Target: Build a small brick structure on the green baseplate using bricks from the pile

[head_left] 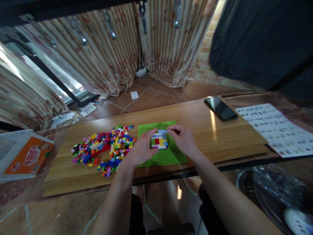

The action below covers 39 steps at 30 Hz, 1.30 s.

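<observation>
A green studded baseplate (146,162) lies on the wooden tabletop in front of me. On it stands a small build of toy bricks (159,141) in white, red, yellow and blue, with pale blue along its far side. My left hand (140,150) curves round the left side of the build, thumb near its front edge and fingers apart from the thumb. From the right, my right hand (183,138) pinches at the end of a light blue brick (162,131) at the build's far edge. Its fingertips partly hide that end.
A loose heap of colourful bricks (107,147) spreads left of the baseplate. Farther left is a clear plastic box (14,147) with an orange label. A black phone (221,108) and a printed sheet (276,127) lie to the right. The table's front edge is close to me.
</observation>
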Available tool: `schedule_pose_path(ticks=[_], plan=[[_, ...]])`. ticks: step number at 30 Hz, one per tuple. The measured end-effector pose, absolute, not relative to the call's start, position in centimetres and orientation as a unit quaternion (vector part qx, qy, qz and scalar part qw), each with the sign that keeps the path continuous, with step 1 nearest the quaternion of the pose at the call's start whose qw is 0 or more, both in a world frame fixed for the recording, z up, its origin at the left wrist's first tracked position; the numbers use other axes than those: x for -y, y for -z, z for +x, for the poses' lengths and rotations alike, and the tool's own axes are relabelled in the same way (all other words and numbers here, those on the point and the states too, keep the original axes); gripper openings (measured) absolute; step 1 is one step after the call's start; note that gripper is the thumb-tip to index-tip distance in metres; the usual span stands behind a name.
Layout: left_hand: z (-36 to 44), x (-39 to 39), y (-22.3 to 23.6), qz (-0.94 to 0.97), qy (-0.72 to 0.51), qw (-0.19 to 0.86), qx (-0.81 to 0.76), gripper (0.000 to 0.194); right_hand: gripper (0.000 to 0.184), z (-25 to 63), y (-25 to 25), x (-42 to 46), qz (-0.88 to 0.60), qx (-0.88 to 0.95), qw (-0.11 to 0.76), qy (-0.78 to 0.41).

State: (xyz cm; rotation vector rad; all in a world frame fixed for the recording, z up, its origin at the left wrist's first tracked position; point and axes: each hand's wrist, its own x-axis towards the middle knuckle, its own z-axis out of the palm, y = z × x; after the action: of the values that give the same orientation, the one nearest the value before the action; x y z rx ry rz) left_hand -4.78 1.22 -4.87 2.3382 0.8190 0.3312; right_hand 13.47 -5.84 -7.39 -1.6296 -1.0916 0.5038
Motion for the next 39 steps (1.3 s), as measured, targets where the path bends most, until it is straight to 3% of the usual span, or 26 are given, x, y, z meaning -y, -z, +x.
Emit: schedule_pose_path(ticks=[8,19,31,39], plan=[[-4.2,-0.9,5.3,0.886,-0.132,0.291,-0.337,0.079,0.021,13.4,7.3,5.8,-0.694,0.454,0.525,-0.191],[-0.4,0.6,6.5,0.830,-0.214,0.174,-0.485,0.076,0.025,14.3,7.4,5.5,-0.646,0.313,0.661,-0.218],[0.4,0.6,6.8,0.821,-0.216,0.251,-0.465,0.072,0.023,14.6,8.2,5.2,-0.723,0.403,0.545,-0.133],[0.5,0.9,6.6,0.815,-0.220,0.315,-0.434,0.056,0.020,14.9,8.3,5.1,-0.735,0.451,0.491,-0.122]])
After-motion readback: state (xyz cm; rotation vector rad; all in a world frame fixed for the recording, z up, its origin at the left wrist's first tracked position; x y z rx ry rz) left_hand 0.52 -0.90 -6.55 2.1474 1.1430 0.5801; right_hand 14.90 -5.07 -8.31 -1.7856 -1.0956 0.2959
